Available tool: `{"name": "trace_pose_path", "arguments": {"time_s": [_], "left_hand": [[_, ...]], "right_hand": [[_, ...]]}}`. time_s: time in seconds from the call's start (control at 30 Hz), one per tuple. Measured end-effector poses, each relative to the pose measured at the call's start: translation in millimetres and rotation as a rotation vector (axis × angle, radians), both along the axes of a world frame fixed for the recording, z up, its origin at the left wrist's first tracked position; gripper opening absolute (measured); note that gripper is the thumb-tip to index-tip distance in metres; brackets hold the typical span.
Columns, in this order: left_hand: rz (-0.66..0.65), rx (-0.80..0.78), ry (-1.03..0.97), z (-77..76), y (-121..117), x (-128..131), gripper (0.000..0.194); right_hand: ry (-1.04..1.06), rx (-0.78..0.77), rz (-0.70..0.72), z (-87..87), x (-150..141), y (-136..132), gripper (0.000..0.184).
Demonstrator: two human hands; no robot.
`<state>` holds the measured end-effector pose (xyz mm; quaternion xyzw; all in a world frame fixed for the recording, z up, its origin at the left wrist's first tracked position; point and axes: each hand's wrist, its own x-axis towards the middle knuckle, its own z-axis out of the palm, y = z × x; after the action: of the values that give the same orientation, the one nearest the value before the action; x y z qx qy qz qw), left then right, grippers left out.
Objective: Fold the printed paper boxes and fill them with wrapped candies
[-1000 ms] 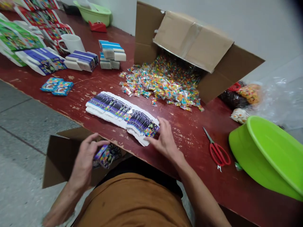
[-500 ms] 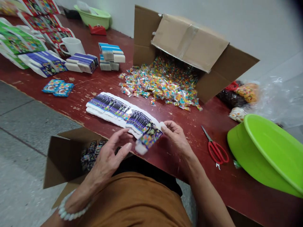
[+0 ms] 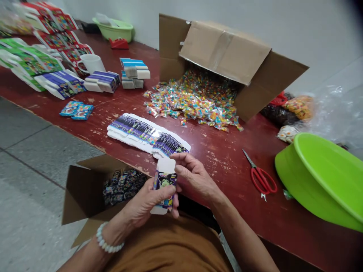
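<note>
My left hand [image 3: 144,202] is wrapped around a small printed carton [image 3: 165,179], its thumb across the front and its fingertips showing past the right side. The carton is purple with a green-faced figure, and its white flaps stick out at top and bottom. At the carton's upper right edge, my right hand [image 3: 195,175] has its thumb and index finger closed by the top flap. Just beyond, a row of flat, overlapping purple cartons [image 3: 141,130] lies on the table. Whether anything is inside the held carton cannot be seen.
Wrapped candies [image 3: 193,102] spill from a cardboard box [image 3: 227,51] at the back. Red scissors [image 3: 260,177] and a green basin [image 3: 295,177] stand right. Lower left, an open box [image 3: 82,192] holds dark packets. Stacked cartons [image 3: 39,62] and a white mug [image 3: 92,63] occupy the left.
The carton, flat and held by my right hand before, now stands opened up in my left hand, nearer my body. My left hand has gone from open to closed around it.
</note>
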<state>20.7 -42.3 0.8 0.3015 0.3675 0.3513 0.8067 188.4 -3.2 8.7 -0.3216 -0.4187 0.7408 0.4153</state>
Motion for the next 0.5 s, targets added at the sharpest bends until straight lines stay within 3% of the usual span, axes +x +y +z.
{"name": "trace_pose_path", "arguments": {"time_s": [0.07,0.17,0.27,0.4,0.5], "left_hand": [[0.08,0.008,0.081,-1.1,0.7,2.5,0.036],[0.135,0.042,0.162,-6.5,3.1,4.5,0.036],[0.155,0.17,0.254,-11.3,6.0,2.7,0.033],[0.377,0.256,0.3,-10.1,4.6,-0.5,0.056],[0.487,0.271,0.333,-5.0,0.4,0.9,0.071]], "right_hand": [[-0.034,0.014,0.006,-3.9,-0.4,-2.9,0.05],[-0.133,-0.02,0.021,-9.3,-4.0,-7.9,0.036],[-0.294,0.048,-0.156,-11.3,-8.0,-9.3,0.03],[-0.372,0.13,-0.327,-11.7,-9.3,-4.2,0.024],[-0.314,0.09,-0.38,-14.0,-10.9,-2.3,0.042]]}}
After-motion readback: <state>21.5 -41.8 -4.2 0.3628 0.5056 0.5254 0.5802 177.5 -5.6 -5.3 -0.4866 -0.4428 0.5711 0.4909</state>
